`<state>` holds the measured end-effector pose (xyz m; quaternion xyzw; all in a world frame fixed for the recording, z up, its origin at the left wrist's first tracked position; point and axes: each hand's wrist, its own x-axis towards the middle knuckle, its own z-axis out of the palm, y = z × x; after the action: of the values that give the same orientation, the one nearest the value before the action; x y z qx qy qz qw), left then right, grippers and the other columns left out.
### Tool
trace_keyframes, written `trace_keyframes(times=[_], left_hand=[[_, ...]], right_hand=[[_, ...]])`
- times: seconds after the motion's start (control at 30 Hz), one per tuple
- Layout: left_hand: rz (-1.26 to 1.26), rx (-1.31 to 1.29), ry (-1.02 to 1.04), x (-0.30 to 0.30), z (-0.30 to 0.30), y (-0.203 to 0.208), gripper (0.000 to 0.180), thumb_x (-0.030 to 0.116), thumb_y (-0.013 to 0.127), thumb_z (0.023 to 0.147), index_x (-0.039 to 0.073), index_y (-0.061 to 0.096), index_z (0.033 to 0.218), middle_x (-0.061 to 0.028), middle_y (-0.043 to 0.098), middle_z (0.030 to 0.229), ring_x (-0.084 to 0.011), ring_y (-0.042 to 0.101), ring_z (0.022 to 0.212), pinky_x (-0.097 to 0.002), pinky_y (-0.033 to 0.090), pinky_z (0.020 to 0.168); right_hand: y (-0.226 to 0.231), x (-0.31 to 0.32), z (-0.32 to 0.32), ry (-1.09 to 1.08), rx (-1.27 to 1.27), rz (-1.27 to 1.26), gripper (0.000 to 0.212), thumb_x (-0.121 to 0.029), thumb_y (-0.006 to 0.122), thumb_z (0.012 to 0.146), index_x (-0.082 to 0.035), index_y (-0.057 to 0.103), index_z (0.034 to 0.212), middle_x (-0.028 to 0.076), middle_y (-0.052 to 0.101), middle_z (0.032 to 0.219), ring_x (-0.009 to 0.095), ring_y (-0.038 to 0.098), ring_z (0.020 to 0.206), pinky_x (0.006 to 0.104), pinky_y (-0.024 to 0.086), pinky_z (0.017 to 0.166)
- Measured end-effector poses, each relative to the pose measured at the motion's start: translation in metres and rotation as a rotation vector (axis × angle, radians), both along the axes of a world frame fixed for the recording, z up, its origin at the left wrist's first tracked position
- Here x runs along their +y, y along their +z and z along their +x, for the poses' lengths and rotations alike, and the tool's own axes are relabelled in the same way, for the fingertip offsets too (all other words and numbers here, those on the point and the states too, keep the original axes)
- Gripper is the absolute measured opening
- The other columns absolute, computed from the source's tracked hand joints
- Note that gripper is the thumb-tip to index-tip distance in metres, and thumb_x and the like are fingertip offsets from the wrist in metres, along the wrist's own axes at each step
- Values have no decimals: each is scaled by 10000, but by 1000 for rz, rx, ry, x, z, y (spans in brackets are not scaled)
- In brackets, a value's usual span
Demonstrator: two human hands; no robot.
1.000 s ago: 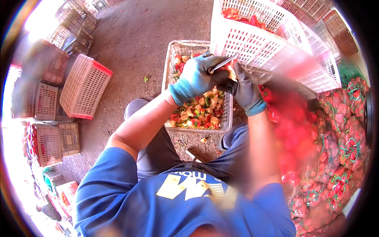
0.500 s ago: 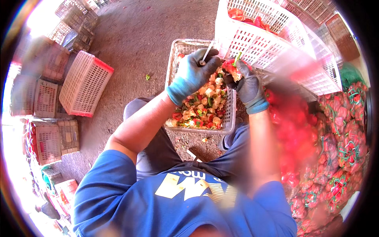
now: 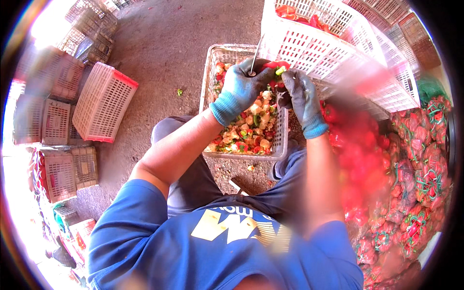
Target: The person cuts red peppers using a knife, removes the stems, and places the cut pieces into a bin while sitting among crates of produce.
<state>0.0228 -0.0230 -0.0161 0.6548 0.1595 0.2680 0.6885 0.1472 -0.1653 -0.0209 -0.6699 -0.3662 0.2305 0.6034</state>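
Note:
My left hand [image 3: 243, 83], in a dark glove with a blue cuff, is closed round a thin, light metal rod-like tool [image 3: 259, 47] that sticks up past the knuckles. A red pepper [image 3: 276, 64] with a green stem [image 3: 280, 71] sits between both hands, against the left fingertips. My right hand [image 3: 302, 96], gloved alike, pinches the pepper at its stem side. Directly below is a shallow plastic crate [image 3: 282, 133] holding pale pepper cores, green stems and red scraps. The inner fingers of both hands are partly hidden.
A tall white crate [image 3: 309, 53] with red pepper pieces [image 3: 309, 21] stands at the far right. Blurred red peppers [image 3: 355, 159] lie by my right arm, beside netted sacks of peppers [image 3: 420, 179]. Stacked crates [image 3: 104, 104] line the left. A green scrap [image 3: 180, 92] lies on the floor.
The pepper has moved left toward my left hand and turned, its stem now facing my right fingers. Its pale inside no longer shows. My right hand has shifted slightly left.

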Motion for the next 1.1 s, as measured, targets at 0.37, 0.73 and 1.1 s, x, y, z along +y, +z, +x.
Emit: trace_keyframes(times=[0.37,0.73,1.1], left_hand=[[384,75,116,8,-1,4,305,183,727,965,10,700,1215,-45,743,1047,-112,663,938,-284,546,852],[-104,74,-33,4,-6,11,297,180,751,943,-22,709,1157,-49,741,991,-104,666,850,-264,548,780],[-259,-16,-66,-6,-5,12,359,315,734,956,39,723,1185,-9,706,814,-67,585,649,-226,464,564]], right_hand=[[-29,22,0,-61,70,251,378,-189,644,998,6,616,1320,100,657,1188,158,642,1102,304,549,955],[10,12,-8,79,457,85,336,-240,686,922,-46,682,1196,18,713,1015,106,694,859,259,584,717],[17,9,-7,97,446,6,391,-346,615,931,-76,671,1209,29,713,987,133,708,808,250,579,646]])
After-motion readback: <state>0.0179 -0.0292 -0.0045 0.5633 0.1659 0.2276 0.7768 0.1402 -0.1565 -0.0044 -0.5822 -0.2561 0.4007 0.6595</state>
